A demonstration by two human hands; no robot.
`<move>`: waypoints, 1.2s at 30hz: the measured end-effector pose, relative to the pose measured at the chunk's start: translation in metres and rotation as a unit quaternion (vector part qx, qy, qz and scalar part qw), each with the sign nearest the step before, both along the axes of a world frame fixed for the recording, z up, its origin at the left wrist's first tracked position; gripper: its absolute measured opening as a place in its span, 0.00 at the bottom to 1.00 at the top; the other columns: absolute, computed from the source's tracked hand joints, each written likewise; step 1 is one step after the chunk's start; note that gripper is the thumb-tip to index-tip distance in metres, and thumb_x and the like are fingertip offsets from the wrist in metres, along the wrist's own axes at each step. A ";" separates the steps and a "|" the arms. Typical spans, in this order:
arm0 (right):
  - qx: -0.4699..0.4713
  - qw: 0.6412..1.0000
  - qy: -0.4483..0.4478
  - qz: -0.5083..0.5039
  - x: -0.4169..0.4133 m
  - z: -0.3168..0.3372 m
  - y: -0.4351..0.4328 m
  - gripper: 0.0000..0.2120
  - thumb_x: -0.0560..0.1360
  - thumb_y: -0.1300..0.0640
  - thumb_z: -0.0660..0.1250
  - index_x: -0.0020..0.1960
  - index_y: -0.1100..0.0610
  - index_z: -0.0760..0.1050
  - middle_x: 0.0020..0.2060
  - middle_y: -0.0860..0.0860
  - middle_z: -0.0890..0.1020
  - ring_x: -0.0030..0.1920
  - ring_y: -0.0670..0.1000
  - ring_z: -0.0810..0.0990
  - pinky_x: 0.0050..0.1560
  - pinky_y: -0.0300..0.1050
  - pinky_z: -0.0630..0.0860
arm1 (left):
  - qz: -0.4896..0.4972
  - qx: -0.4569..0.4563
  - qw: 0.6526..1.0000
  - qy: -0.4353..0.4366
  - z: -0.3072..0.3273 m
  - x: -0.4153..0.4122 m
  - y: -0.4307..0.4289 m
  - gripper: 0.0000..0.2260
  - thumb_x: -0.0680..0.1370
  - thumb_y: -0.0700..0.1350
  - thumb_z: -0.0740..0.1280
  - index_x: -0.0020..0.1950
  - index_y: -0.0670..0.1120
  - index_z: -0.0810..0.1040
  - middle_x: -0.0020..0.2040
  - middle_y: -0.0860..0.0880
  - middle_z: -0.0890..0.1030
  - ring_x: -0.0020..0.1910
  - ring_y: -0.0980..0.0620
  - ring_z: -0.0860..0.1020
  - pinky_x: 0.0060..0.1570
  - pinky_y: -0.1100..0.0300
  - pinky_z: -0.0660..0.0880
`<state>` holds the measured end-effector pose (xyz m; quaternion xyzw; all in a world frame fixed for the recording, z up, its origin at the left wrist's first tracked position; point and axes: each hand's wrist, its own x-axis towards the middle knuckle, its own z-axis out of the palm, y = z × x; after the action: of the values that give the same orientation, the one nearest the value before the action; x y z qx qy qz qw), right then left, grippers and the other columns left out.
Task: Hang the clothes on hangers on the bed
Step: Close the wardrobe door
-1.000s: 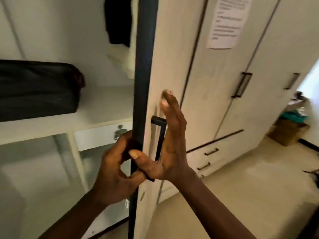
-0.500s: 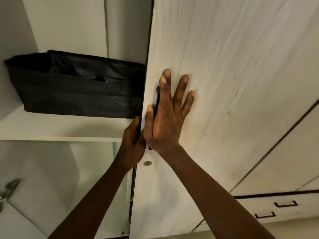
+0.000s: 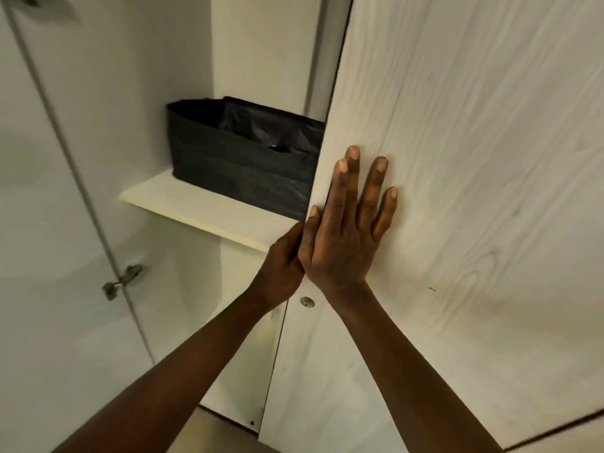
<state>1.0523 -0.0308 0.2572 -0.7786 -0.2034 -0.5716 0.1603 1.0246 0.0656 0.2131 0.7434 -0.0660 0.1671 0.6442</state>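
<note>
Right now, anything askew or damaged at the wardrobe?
Nothing serious. The wardrobe door stands ajar, right hand flat on it, left hand gripping its edge. The black fabric bin sits square on the shelf. Only oddity: a small dark scuff on the door face.

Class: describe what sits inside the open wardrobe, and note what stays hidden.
A black fabric box stands on a white shelf. The wardrobe door, under the flat right hand, covers the box's right end; the left hand grips the door's edge.
</note>
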 end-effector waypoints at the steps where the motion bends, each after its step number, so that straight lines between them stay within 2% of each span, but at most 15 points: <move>1: -0.007 1.000 0.003 0.008 -0.001 0.001 -0.001 0.35 0.81 0.54 0.61 0.82 0.60 0.48 0.81 0.56 0.55 0.82 0.60 0.48 0.80 0.64 0.49 | 0.015 0.023 1.000 0.005 0.002 -0.003 0.002 0.14 0.82 0.56 0.61 0.65 0.55 0.75 0.61 0.53 0.83 0.63 0.50 0.81 0.67 0.45 0.77; 3: -0.017 1.000 0.009 0.016 -0.002 -0.001 -0.003 0.36 0.81 0.54 0.61 0.82 0.59 0.48 0.81 0.56 0.54 0.82 0.60 0.48 0.80 0.63 0.48 | 0.026 0.062 0.998 0.013 0.003 -0.009 0.005 0.12 0.84 0.51 0.60 0.65 0.52 0.77 0.61 0.47 0.83 0.60 0.47 0.81 0.64 0.44 0.79; 5: -0.014 0.999 0.018 0.025 -0.004 -0.002 -0.006 0.36 0.80 0.54 0.63 0.83 0.60 0.50 0.81 0.56 0.54 0.82 0.58 0.46 0.81 0.62 0.47 | 0.051 0.094 0.994 0.016 0.002 -0.020 0.005 0.13 0.86 0.49 0.59 0.69 0.48 0.76 0.62 0.49 0.82 0.60 0.49 0.81 0.64 0.46 0.79; 7: -0.002 0.998 0.034 0.045 -0.008 -0.002 -0.005 0.37 0.79 0.54 0.65 0.82 0.61 0.53 0.82 0.57 0.55 0.82 0.59 0.47 0.80 0.62 0.48 | 0.085 0.106 0.990 0.028 0.002 -0.038 0.005 0.15 0.87 0.51 0.58 0.72 0.50 0.73 0.65 0.52 0.80 0.61 0.52 0.80 0.64 0.48 0.79; 10: 0.015 0.996 0.053 0.065 -0.018 0.001 -0.001 0.38 0.78 0.53 0.68 0.81 0.63 0.55 0.81 0.60 0.59 0.82 0.64 0.53 0.79 0.68 0.51 | 0.140 0.119 0.983 0.025 0.000 -0.075 0.015 0.17 0.85 0.55 0.60 0.73 0.54 0.72 0.66 0.57 0.79 0.62 0.57 0.79 0.63 0.53 0.80; 13: 0.075 0.989 0.086 0.096 -0.039 0.006 0.014 0.39 0.75 0.52 0.69 0.81 0.63 0.58 0.80 0.62 0.60 0.81 0.67 0.55 0.76 0.73 0.51 | 0.200 0.112 0.973 0.016 -0.002 -0.126 0.039 0.17 0.83 0.54 0.64 0.73 0.55 0.72 0.67 0.60 0.78 0.63 0.60 0.78 0.59 0.55 0.81; 16: 0.118 0.970 0.088 0.195 -0.078 0.004 0.041 0.37 0.73 0.55 0.71 0.79 0.61 0.64 0.79 0.62 0.62 0.81 0.66 0.55 0.77 0.73 0.51 | 0.274 0.094 0.957 0.002 -0.004 -0.194 0.075 0.16 0.82 0.52 0.67 0.71 0.54 0.75 0.67 0.59 0.78 0.65 0.58 0.78 0.58 0.53 0.82; 18: 0.106 0.940 0.117 0.303 -0.103 -0.003 0.064 0.34 0.72 0.57 0.69 0.77 0.59 0.68 0.79 0.60 0.64 0.80 0.62 0.59 0.76 0.70 0.56 | 0.326 0.097 0.940 -0.019 -0.001 -0.233 0.098 0.16 0.82 0.53 0.68 0.69 0.52 0.75 0.67 0.57 0.79 0.67 0.55 0.77 0.57 0.52 0.82; 22: 0.031 0.817 0.277 0.504 -0.168 -0.010 0.140 0.30 0.75 0.53 0.66 0.77 0.51 0.67 0.78 0.50 0.63 0.76 0.52 0.65 0.70 0.61 0.71 | 0.475 0.115 0.870 -0.070 0.014 -0.313 0.163 0.15 0.81 0.51 0.69 0.68 0.53 0.76 0.67 0.58 0.78 0.67 0.56 0.77 0.54 0.56 0.81; 24: -0.030 0.778 0.304 0.549 -0.202 -0.005 0.181 0.29 0.77 0.51 0.65 0.77 0.47 0.64 0.77 0.46 0.61 0.76 0.48 0.63 0.71 0.56 0.73 | 0.549 0.106 0.822 -0.110 0.023 -0.346 0.200 0.16 0.80 0.51 0.70 0.67 0.53 0.76 0.66 0.56 0.79 0.67 0.54 0.77 0.53 0.57 0.80; 27: -0.098 0.754 0.302 0.575 -0.254 0.009 0.254 0.31 0.79 0.50 0.66 0.79 0.45 0.60 0.79 0.44 0.55 0.79 0.47 0.58 0.74 0.51 0.68 | 0.623 0.084 0.764 -0.148 0.044 -0.390 0.262 0.20 0.77 0.55 0.70 0.68 0.55 0.74 0.66 0.54 0.77 0.67 0.53 0.76 0.54 0.51 0.79; 29: -0.127 0.746 0.295 0.583 -0.286 0.024 0.308 0.34 0.79 0.49 0.67 0.80 0.47 0.57 0.80 0.46 0.52 0.80 0.48 0.55 0.76 0.51 0.65 | 0.655 0.074 0.736 -0.157 0.061 -0.411 0.309 0.24 0.74 0.59 0.71 0.68 0.56 0.72 0.65 0.53 0.76 0.65 0.52 0.77 0.57 0.45 0.80; 31: -0.151 0.757 0.275 0.573 -0.312 0.041 0.364 0.37 0.78 0.48 0.68 0.81 0.49 0.53 0.81 0.50 0.50 0.81 0.52 0.53 0.76 0.54 0.65 | 0.672 0.090 0.724 -0.130 0.079 -0.422 0.355 0.27 0.73 0.61 0.71 0.69 0.55 0.70 0.64 0.53 0.75 0.64 0.51 0.76 0.61 0.43 0.78; 34: -0.179 0.785 0.239 0.542 -0.335 0.066 0.435 0.44 0.76 0.47 0.72 0.82 0.51 0.50 0.82 0.55 0.47 0.82 0.59 0.49 0.76 0.60 0.65 | 0.654 0.137 0.740 -0.077 0.107 -0.423 0.411 0.30 0.72 0.62 0.72 0.70 0.54 0.69 0.63 0.53 0.75 0.61 0.51 0.77 0.61 0.46 0.78; 36: -0.177 0.809 0.233 0.510 -0.346 0.072 0.464 0.50 0.71 0.46 0.76 0.82 0.51 0.48 0.82 0.56 0.46 0.82 0.62 0.47 0.76 0.61 0.64 | 0.639 0.162 0.750 -0.055 0.119 -0.419 0.438 0.28 0.76 0.57 0.73 0.72 0.51 0.69 0.62 0.53 0.76 0.59 0.52 0.79 0.58 0.53 0.77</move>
<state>0.7068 0.4332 0.3295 -0.6876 -0.6253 -0.1628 0.3311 0.6060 0.5031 0.3319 0.6948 0.3631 0.5670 0.2529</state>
